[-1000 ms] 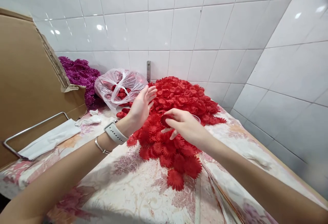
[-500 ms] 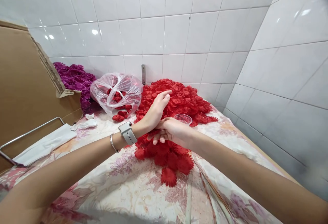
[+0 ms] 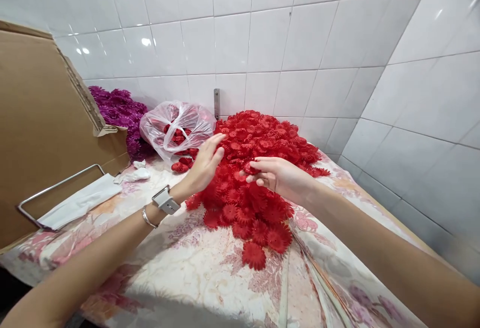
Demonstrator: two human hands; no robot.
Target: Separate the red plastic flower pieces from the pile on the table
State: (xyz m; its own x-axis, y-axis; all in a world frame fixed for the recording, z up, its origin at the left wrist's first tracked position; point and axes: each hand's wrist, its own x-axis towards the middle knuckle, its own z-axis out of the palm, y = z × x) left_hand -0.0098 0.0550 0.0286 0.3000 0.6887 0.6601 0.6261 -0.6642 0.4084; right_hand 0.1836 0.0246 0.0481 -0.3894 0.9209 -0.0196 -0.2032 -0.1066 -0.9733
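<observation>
A big heap of red plastic flower heads (image 3: 262, 168) lies on a table under a floral cloth (image 3: 187, 278), against the tiled wall. My left hand (image 3: 204, 165), with a watch and a bangle on its wrist, has its fingers stretched out and rests on the heap's left side, holding nothing. My right hand (image 3: 279, 177) hovers over the middle of the heap, its fingers curled and its fingertips pinching a red flower head (image 3: 252, 168). The two hands are a short way apart.
A clear plastic bag (image 3: 174, 128) with more red flowers sits left of the heap, with purple flowers (image 3: 118, 110) behind it. A large cardboard box (image 3: 45, 118), a metal wire frame (image 3: 56, 188) and a white folded sheet (image 3: 78, 203) take up the left side. White tiled walls close in at the back and on the right.
My hands were touching half a second ago and have moved apart. The left hand dropped onto the heap's left side. The clear cup seen by my right hand is out of sight.
</observation>
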